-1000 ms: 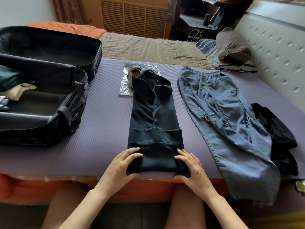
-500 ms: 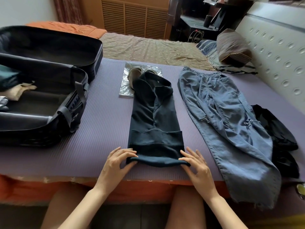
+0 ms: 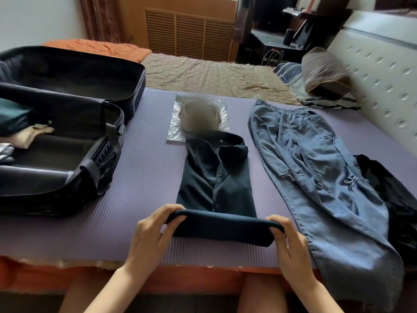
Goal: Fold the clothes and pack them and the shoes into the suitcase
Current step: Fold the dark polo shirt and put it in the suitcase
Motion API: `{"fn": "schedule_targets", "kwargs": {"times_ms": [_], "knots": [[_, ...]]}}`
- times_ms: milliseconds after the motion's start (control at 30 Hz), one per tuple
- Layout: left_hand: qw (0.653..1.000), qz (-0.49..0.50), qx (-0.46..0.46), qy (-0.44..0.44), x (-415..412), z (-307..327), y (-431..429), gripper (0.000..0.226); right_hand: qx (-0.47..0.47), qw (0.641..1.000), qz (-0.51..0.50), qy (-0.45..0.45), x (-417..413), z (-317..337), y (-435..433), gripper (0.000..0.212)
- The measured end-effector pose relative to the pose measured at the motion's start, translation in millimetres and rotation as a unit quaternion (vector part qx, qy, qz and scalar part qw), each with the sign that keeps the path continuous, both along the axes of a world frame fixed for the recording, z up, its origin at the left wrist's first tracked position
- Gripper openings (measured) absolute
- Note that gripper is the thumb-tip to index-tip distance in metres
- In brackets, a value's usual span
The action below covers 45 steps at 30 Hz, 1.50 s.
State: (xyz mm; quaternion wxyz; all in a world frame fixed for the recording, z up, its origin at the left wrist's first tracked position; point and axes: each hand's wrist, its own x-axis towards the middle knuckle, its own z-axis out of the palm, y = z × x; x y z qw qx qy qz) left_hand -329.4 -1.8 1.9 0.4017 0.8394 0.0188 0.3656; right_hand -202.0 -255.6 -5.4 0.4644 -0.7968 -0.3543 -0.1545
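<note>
The head view looks down at a bed covered by a purple ribbed mat (image 3: 146,177). A dark top (image 3: 216,177) lies in the middle of the mat, folded into 1 long narrow strip that runs away from the person. Its near end is turned over into a thick roll, raised a little off the mat. The left hand (image 3: 151,236) grips the left end of that roll, fingers curled over the top and thumb underneath. The right hand (image 3: 286,242) grips the right end in the same way. The far end of the top overlaps the near edge of a clear plastic bag (image 3: 178,134), which holds a pair of shoes (image 3: 198,116); they are too blurred to make out in detail. To the left, an open suitcase (image 3: 101,159) sits on the mat with its lid laid back, and a few folded clothes (image 3: 27,132) in teal, beige and white lie at the left side of its near half. To the right of the top, apart from it, a pair of blue jeans (image 3: 316,172) is spread flat, with the leg ends hanging over the near edge of the bed. A black garment (image 3: 388,199) lies bunched just beyond the jeans at the right, partly under them. A striped pillow (image 3: 325,73) rests against the white headboard (image 3: 379,64) at the far right.
</note>
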Motion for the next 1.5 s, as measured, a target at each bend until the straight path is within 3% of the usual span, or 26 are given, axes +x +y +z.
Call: {"fn": "schedule_targets", "kwargs": {"times_ms": [133, 300, 433, 567, 700, 900, 1067, 1167, 1233, 1333, 1400, 1500], "knots": [[0.999, 0.041, -0.027, 0.02, 26.1, 9.1, 5.1, 0.034, 0.016, 1.0, -0.01, 0.009, 14.0, 19.1, 17.9, 0.028], [0.99, 0.083, -0.048, 0.103, 85.4, 19.2, 24.1, 0.013, 0.012, 0.994, -0.025, 0.109, 63.8, 29.1, 54.2, 0.014], [0.945, 0.097, -0.173, 0.26, 117.5, 3.5, 44.4, 0.038, -0.03, 0.973, -0.072, 0.217, 97.0, 18.1, 76.0, 0.019], [0.906, 0.079, -0.258, 0.327, 106.2, -6.8, 43.9, 0.075, -0.051, 0.959, -0.087, 0.265, 83.3, 5.5, 67.6, 0.032], [0.913, 0.059, -0.231, 0.33, 79.0, -18.7, 30.0, 0.076, -0.058, 0.955, -0.08, 0.281, 61.7, -10.8, 47.7, 0.058], [0.943, 0.096, -0.218, 0.231, 66.3, -24.8, 16.4, 0.079, -0.01, 0.955, -0.094, 0.282, 45.5, -20.1, 38.9, 0.059], [0.947, 0.102, -0.179, 0.247, 43.4, -38.3, 8.0, 0.077, -0.036, 0.953, -0.093, 0.287, 33.9, -27.6, 31.1, 0.062], [0.952, 0.122, -0.159, 0.231, 37.8, -44.3, 2.6, 0.087, -0.074, 0.968, -0.131, 0.201, 25.1, -35.5, 32.7, 0.062], [0.974, 0.129, -0.074, 0.17, 38.6, -46.7, 3.2, 0.092, -0.094, 0.983, -0.124, 0.1, 23.2, -37.9, 32.5, 0.065], [0.993, 0.037, 0.032, 0.106, 39.2, -43.4, 11.1, 0.075, -0.151, 0.988, -0.042, -0.013, 26.9, -37.5, 25.3, 0.069], [0.985, -0.065, 0.089, 0.137, 36.4, -47.7, 17.7, 0.065, -0.216, 0.975, 0.027, -0.035, 30.5, -44.6, 18.0, 0.077], [0.964, -0.11, 0.153, 0.186, 30.9, -62.1, 26.5, 0.067, -0.249, 0.966, 0.073, -0.017, 33.7, -57.5, 8.2, 0.084]]}}
